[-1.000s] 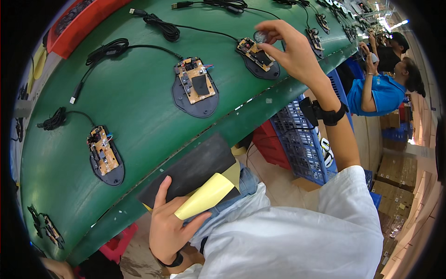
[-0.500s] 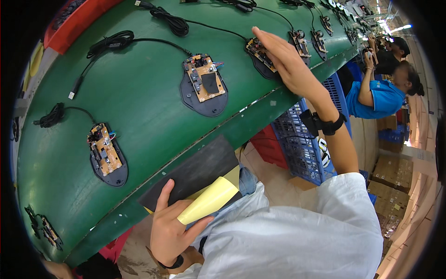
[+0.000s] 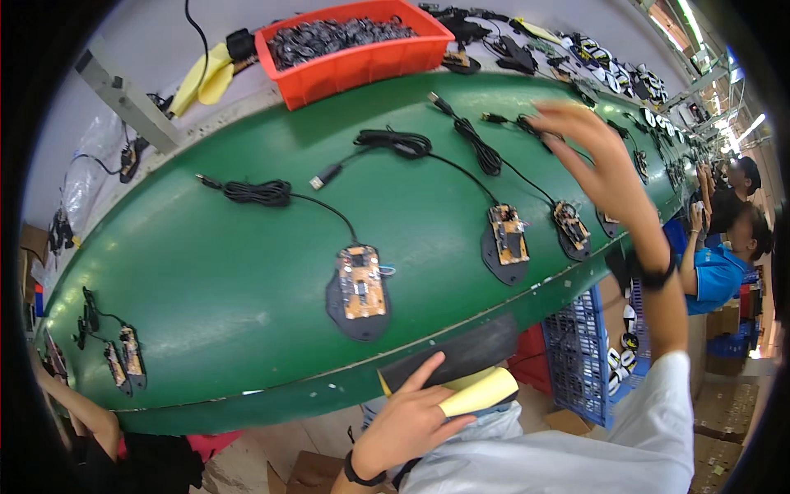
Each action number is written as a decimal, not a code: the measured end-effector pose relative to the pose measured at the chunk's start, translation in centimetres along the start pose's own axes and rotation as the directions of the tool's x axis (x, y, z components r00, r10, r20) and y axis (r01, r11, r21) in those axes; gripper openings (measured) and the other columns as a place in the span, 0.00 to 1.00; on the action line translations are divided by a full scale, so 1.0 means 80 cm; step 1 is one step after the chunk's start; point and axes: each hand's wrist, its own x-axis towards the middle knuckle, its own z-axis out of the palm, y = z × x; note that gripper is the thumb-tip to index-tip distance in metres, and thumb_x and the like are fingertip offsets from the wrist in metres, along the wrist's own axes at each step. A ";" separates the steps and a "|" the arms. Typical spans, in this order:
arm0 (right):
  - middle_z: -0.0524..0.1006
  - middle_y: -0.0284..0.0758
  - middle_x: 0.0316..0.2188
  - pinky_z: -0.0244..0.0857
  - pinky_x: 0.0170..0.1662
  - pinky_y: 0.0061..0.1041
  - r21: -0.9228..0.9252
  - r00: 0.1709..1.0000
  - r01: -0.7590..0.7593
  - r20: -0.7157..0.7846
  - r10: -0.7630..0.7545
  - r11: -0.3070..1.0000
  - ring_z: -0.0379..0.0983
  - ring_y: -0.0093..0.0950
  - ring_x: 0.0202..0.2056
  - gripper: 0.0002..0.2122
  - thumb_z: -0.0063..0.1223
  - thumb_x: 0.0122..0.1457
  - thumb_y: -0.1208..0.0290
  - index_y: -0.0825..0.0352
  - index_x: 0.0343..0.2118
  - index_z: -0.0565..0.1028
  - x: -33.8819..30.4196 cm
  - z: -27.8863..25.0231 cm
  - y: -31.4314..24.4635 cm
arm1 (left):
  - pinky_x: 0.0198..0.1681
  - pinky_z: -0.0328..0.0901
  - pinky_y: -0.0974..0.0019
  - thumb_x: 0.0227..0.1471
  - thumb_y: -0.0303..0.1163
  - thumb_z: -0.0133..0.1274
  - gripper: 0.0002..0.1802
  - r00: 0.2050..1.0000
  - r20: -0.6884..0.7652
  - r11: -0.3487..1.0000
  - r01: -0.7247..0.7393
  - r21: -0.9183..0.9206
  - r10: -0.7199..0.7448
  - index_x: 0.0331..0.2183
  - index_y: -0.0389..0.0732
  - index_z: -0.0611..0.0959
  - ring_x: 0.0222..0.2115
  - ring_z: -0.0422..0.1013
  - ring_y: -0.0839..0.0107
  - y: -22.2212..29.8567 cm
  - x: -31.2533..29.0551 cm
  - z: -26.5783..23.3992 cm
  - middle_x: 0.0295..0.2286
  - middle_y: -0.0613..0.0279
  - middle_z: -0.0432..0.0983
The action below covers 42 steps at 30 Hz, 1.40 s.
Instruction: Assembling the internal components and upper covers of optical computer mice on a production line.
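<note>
Long green conveyor belt (image 3: 247,272) in a factory hall, carrying black mouse bases with bare circuit boards (image 3: 360,290) and coiled cables. Left hand (image 3: 411,420) grips a curled yellow sheet (image 3: 481,393) at the belt's near edge. Right hand (image 3: 597,160) hovers, fingers spread, empty, above the belt. Orange plastic bin (image 3: 362,51) behind.

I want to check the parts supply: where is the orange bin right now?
In the head view, the orange bin sits at the top centre, on the grey ledge just beyond the green belt, right of some yellow gloves.
</note>
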 end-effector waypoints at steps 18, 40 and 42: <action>0.81 0.36 0.26 0.69 0.31 0.34 0.062 0.882 -0.203 0.444 0.155 0.977 0.74 0.31 0.27 0.15 0.52 0.50 0.76 0.62 0.41 0.83 0.454 0.234 0.140 | 0.73 0.48 0.47 0.61 0.38 0.57 0.19 0.999 0.027 0.985 -0.012 -0.170 0.017 0.39 0.28 0.86 0.36 0.77 0.53 -0.003 0.001 -0.004 0.27 0.52 0.78; 0.74 0.40 0.49 0.68 0.56 0.40 0.433 0.840 0.035 0.476 -0.261 0.901 0.72 0.41 0.57 0.10 0.50 0.62 0.85 0.66 0.43 0.78 0.019 0.089 -0.092 | 0.67 0.59 0.48 0.53 0.35 0.66 0.14 0.996 -0.079 0.996 -0.046 -0.075 0.040 0.40 0.38 0.89 0.39 0.77 0.54 0.006 0.004 -0.004 0.27 0.54 0.81; 0.74 0.40 0.50 0.67 0.58 0.41 0.435 0.865 0.042 0.435 -0.251 0.899 0.70 0.41 0.61 0.11 0.48 0.63 0.85 0.66 0.45 0.77 0.003 0.095 -0.083 | 0.67 0.59 0.48 0.52 0.34 0.67 0.13 0.998 -0.064 0.999 0.000 -0.051 -0.003 0.39 0.38 0.89 0.37 0.78 0.56 0.009 0.003 -0.005 0.26 0.55 0.81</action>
